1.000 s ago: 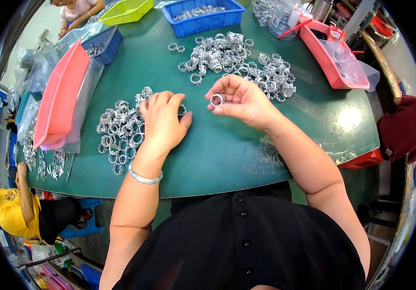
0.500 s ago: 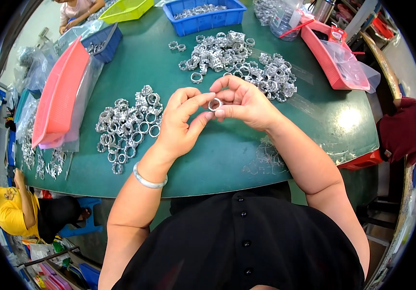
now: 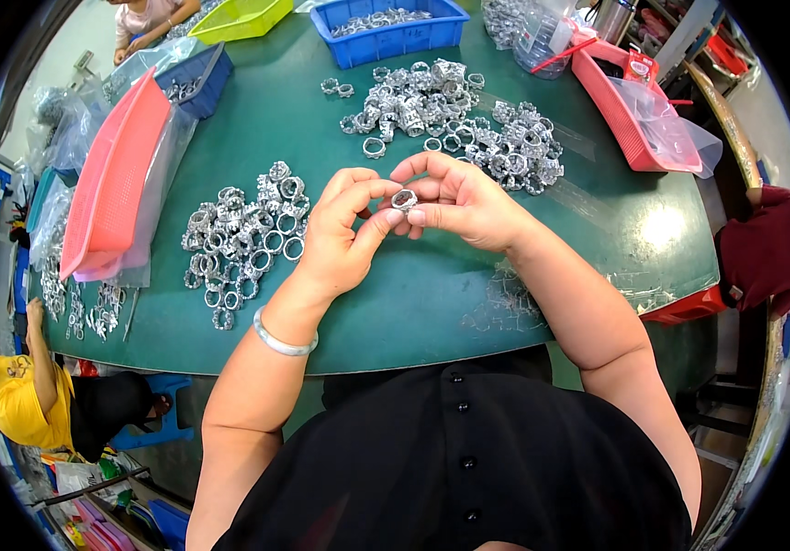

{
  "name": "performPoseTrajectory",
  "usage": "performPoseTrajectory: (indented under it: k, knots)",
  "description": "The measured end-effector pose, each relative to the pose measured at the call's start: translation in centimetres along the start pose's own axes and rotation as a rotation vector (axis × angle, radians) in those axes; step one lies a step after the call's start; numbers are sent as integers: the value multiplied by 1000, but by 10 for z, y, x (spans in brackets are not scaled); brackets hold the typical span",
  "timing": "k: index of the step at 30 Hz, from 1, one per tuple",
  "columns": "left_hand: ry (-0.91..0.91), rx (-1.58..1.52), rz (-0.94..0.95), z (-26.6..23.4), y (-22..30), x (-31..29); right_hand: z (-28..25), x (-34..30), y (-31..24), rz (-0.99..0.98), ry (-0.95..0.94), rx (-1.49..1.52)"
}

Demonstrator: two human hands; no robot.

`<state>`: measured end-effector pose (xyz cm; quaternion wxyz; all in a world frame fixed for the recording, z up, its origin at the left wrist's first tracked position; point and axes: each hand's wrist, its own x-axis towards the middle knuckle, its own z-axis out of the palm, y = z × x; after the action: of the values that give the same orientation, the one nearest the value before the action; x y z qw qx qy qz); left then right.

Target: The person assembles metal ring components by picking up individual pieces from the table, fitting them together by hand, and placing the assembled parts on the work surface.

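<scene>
A silvery metal ring [image 3: 403,199] is pinched between my two hands over the middle of the green table. My left hand [image 3: 341,227] closes on its left side with thumb and fingertips. From the right, the thumb and fingers of my right hand [image 3: 465,200] grip the same ring. Beside my left hand lies a loose pile of silvery rings [image 3: 246,241]. Beyond my right hand spreads another pile of rings [image 3: 505,147], touching a heap of similar rings [image 3: 418,99] farther back.
On the green table [image 3: 395,321] stand a blue bin [image 3: 386,44] of metal parts at the back, a pink basket [image 3: 629,110] at right and a tilted pink basket [image 3: 110,184] at left. A co-worker in yellow [image 3: 23,399] sits at the left edge.
The ring has tilted and turned between my fingertips, and my hands have shifted only slightly. At the left, the co-worker's arm has moved a little.
</scene>
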<state>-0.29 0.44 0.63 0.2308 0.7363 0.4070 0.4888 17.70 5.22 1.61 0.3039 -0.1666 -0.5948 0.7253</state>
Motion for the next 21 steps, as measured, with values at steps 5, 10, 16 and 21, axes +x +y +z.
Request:
performPoseTrajectory:
  k: [5, 10, 16, 21]
  knots:
    - [-8, -36, -26, 1, -3, -1, -1, 0, 0, 14, 5, -33]
    - [-33, -31, -37, 0, -5, -1, 1, 1, 0, 23, 24, -67]
    - [-60, -55, -51, 0, -4, -1, 0, 1, 1, 34, 37, -77]
    - [-73, -60, -59, 0, -5, -1, 0, 1, 1, 41, 38, -94]
